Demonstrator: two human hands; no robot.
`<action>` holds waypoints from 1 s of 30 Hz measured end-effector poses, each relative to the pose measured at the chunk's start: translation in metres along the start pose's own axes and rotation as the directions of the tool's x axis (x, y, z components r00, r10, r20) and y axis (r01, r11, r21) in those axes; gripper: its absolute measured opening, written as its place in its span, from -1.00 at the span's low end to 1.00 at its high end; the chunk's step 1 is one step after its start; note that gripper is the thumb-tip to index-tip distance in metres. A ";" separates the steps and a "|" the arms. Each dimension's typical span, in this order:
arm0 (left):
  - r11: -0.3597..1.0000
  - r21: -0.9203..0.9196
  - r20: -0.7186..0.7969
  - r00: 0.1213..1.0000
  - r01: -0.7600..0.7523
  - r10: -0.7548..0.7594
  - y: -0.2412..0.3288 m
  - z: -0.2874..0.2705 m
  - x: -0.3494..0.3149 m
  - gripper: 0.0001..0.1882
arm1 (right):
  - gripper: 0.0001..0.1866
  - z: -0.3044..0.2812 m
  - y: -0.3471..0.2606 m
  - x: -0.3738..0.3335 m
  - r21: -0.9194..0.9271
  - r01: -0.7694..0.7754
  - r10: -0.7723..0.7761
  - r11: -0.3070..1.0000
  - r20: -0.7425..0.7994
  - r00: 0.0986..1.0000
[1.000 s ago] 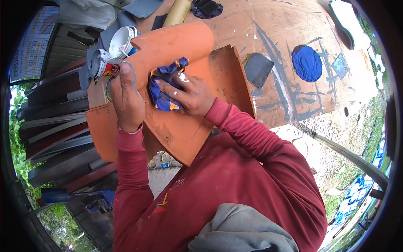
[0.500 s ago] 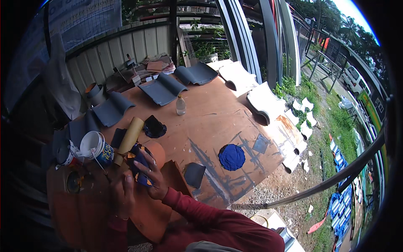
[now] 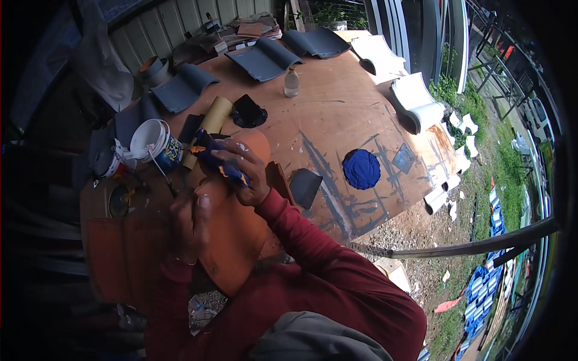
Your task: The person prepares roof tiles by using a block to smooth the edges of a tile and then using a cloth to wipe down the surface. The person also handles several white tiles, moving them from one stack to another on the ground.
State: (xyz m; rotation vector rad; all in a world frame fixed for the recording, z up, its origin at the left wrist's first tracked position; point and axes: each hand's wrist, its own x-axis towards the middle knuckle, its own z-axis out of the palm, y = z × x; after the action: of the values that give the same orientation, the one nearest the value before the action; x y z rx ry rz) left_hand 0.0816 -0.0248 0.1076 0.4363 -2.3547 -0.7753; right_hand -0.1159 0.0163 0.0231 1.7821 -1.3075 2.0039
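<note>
My right hand (image 3: pixel 250 171) is closed around a dark blue-smeared piece with orange edges (image 3: pixel 226 165); whether it is cloth or sponge I cannot make out. It is over the upper part of an orange curved roof tile (image 3: pixel 235 246) that lies at the near side of the table. Beside that tile, to the left, is my left hand (image 3: pixel 191 225), in shade and slightly blurred, with its fingers stretched out and no object visible in them. A round mound of blue paste (image 3: pixel 362 169) sits on the table at the right.
On the brown table (image 3: pixel 325 120) are a white bucket (image 3: pixel 149 139), a yellow-brown roll (image 3: pixel 217 115), a black lump (image 3: pixel 248 112), a small clear bottle (image 3: pixel 291 83) and dark flat pieces (image 3: pixel 305 188). Grey wavy tiles (image 3: pixel 265 59) line the far side, white ones (image 3: pixel 415 101) the right.
The view has shifted, so the table sits higher and further right in it. My right hand still holds the blue-smeared piece, now over the orange tile's upper part.
</note>
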 end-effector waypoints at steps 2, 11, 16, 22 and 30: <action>0.996 -0.052 -0.010 0.998 -0.067 0.066 -0.003 0.001 0.003 -0.64 | -0.65 -0.019 0.065 -0.025 -0.059 -0.244 0.230 0.968 -0.182 0.956; 0.985 -0.074 0.044 0.986 -0.159 0.162 0.009 0.003 -0.009 -0.65 | -0.64 -0.016 -0.061 0.036 -0.001 -0.137 0.135 0.991 0.180 0.974; 0.985 -0.070 0.028 0.986 -0.159 0.162 0.010 0.012 -0.001 -0.66 | -0.70 -0.030 0.000 -0.002 -0.069 -0.039 0.033 0.997 -0.082 0.996; 0.989 -0.024 -0.003 0.989 -0.147 0.147 0.006 0.027 0.029 -0.56 | -0.65 -0.029 0.111 -0.083 0.242 -0.539 0.590 0.807 -0.378 0.714; 0.993 0.108 0.008 0.999 0.041 -0.043 0.000 0.031 0.092 -0.41 | -0.43 -0.002 -0.103 -0.104 0.397 -0.396 0.264 0.828 0.347 0.900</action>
State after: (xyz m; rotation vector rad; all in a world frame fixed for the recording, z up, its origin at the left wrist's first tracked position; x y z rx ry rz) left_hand -0.0081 -0.0558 0.1289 0.5305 -2.4114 -0.6724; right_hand -0.0239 0.1229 -0.0168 2.2453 -1.3877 2.4971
